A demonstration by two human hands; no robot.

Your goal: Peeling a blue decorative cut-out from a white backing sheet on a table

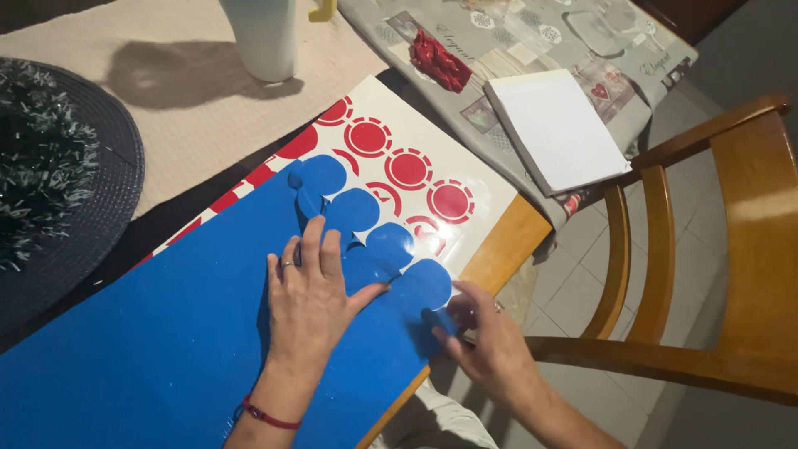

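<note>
Right hand (490, 345) grip: fingertips pinched on scalloped edge of blue sheet (166, 333), at 4 o'clock of sheet. Left hand (312, 299) flat, fingers spread, pressing blue sheet just beside, at 10 o'clock of the pinch. Judgement: keep palm pressure firm, work edge slowly to avoid tearing. Beneath: white sheet with red circles (407, 170), on worktop (507, 241). Right wrist bent inward, forearm entering from 5 o'clock.

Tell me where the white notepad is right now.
In the head view the white notepad lies upper right on the grey patterned cloth, just right of the crumpled red wrapper and beside the wooden chair.
</note>
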